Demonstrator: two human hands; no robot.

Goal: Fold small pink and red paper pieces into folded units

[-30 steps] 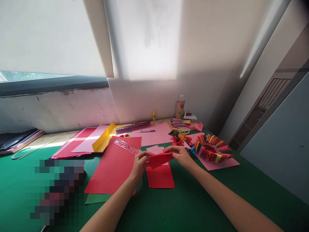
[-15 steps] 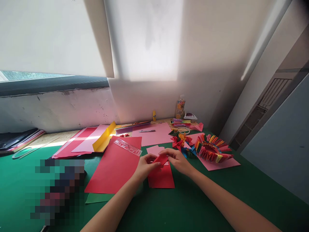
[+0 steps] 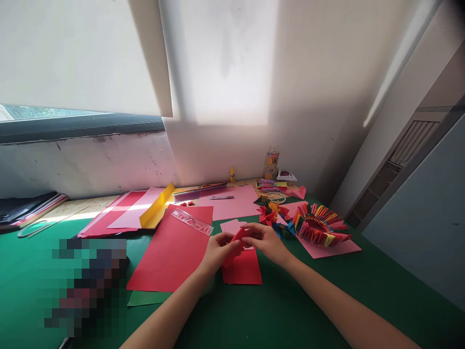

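A small piece of folded red paper (image 3: pixel 240 235) is pinched between both hands, above the middle of the table. My left hand (image 3: pixel 219 248) grips its left side, thumb on top. My right hand (image 3: pixel 264 240) holds the right side between thumb and fingertips. Under the hands lie a red paper rectangle (image 3: pixel 242 271) and some small pale pink paper pieces (image 3: pixel 231 226), partly covered. To the left is a large red sheet (image 3: pixel 170 261) with a clear stencil ruler (image 3: pixel 192 221) across its top.
On the right, a ring of folded multicoloured paper (image 3: pixel 337 228) rests on a pink sheet (image 3: pixel 329 250), beside folded paper pieces (image 3: pixel 271 213). Behind stand a bottle (image 3: pixel 271 165) and a yellow glue stick (image 3: pixel 232 174). A yellow folded sheet (image 3: pixel 156 208) lies left; a blurred-out object (image 3: pixel 90 286) sits front left.
The folded red paper has turned to a narrower, more upright angle. My right thumb and fingers have shifted slightly left along it; the left hand stays nearly in place.
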